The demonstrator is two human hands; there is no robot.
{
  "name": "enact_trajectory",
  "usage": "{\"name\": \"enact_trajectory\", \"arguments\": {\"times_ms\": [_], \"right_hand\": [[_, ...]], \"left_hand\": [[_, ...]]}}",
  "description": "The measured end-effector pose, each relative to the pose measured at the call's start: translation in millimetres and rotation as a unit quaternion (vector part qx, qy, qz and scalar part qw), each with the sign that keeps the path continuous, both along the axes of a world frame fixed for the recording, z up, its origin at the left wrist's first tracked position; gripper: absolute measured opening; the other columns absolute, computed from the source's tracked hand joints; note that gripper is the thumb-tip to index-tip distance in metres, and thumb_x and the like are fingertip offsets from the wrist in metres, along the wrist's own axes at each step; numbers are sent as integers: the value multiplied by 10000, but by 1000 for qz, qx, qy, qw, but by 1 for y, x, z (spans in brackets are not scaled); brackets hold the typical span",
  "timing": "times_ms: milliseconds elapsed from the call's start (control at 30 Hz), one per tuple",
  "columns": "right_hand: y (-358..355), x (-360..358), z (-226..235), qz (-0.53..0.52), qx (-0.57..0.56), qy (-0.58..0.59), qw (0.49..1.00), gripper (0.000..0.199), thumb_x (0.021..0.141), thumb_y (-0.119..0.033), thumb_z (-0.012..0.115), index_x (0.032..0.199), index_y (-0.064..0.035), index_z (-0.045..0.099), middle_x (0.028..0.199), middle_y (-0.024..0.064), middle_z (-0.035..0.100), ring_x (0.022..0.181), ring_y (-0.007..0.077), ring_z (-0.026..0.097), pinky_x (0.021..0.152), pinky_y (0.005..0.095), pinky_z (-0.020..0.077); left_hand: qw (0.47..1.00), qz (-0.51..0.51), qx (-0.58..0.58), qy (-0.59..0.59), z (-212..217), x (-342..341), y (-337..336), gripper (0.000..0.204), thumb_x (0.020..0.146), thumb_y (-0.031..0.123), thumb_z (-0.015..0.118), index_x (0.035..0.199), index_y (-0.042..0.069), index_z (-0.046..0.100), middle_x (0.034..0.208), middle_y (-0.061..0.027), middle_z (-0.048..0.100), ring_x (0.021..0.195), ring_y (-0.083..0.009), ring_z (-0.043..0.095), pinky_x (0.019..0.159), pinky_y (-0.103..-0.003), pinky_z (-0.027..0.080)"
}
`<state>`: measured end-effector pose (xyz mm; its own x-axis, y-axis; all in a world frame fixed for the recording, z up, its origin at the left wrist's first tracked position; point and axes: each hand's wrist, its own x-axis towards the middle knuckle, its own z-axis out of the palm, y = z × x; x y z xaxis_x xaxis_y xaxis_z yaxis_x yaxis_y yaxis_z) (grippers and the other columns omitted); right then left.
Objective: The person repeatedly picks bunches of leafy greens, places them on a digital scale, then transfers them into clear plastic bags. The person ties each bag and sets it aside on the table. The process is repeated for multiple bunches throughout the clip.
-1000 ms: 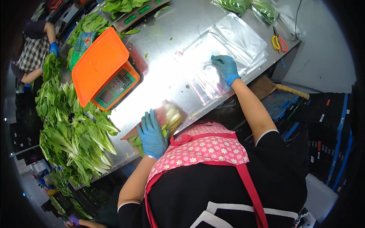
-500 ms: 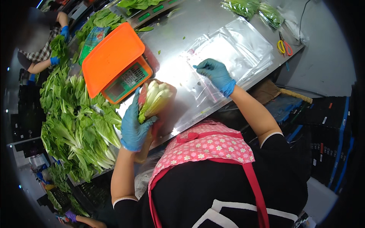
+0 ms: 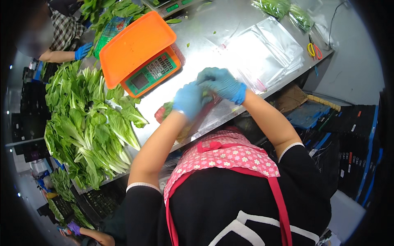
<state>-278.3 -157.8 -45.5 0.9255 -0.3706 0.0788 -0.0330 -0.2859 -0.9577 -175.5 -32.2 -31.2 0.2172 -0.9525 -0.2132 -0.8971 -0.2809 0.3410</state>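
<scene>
In gloved fingers, my left hand (image 3: 189, 100) grips a bundle of leafy greens (image 3: 167, 107) just past the orange scale's near corner. The hand covers most of the bundle. A red patch shows at its left end, and a clear, reddish wrap seems to trail below. My right hand (image 3: 221, 85), also in a blue glove, meets the left one, its fingers pinched together at the bundle's other end. What lies between those fingers is hidden. Close by on the left stands the scale (image 3: 154, 71) with its orange tray (image 3: 137, 45).
Loose leafy greens (image 3: 88, 127) cover the table's left side. Flat clear bags (image 3: 266, 49) lie to the right, with scissors (image 3: 314, 50) by the edge and bagged greens (image 3: 279, 10) behind. A co-worker's gloved hand (image 3: 84, 51) rests at the far left. Dark crates (image 3: 349, 143) stand at right.
My right hand has moved left from the clear bags to meet my left hand. My left hand has carried the bundle right, turning over it. The co-worker's hand has let go of a leafy bunch.
</scene>
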Motion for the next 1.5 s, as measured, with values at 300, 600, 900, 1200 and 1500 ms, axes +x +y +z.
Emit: {"name": "enact_trajectory", "arguments": {"times_ms": [300,600,900,1200,1500], "right_hand": [[63,-70,-54,-438,224,-107,864,315,905,-179,628,1129,30,551,862,36,596,857,97,572,748,233,448],[114,-18,-48,-196,416,-120,880,542,886,-336,643,1293,-26,465,1211,53,544,1047,141,511,934,301,411],[100,-54,18,-166,-344,-47,923,435,793,-258,650,1154,-28,574,930,133,625,754,279,591,685,367,462],[93,28,-14,-13,-505,-54,861,322,753,-224,589,1047,-100,632,1086,85,574,948,244,540,812,383,397],[113,-47,-27,-183,-329,-90,922,424,792,-71,590,1210,-32,525,819,113,578,737,281,567,663,360,476]], "left_hand": [[924,174,-102,325,-68,51,2,641,879,373,629,1351,4,401,1214,-164,576,1112,-240,550,949,-294,413],[919,104,-305,226,-18,17,-2,650,862,219,642,1374,-31,331,1265,-224,504,1132,-287,524,969,-353,408],[977,126,-120,-126,-39,-11,-6,701,832,369,580,1405,62,317,849,-226,595,744,-382,623,636,-434,512],[966,133,-207,84,-47,-4,-7,615,841,250,594,1365,20,365,1054,-230,576,887,-334,599,724,-389,500],[951,152,-269,17,-7,-2,-9,585,834,162,619,1357,21,399,1111,-231,579,908,-391,608,786,-427,497]]}}
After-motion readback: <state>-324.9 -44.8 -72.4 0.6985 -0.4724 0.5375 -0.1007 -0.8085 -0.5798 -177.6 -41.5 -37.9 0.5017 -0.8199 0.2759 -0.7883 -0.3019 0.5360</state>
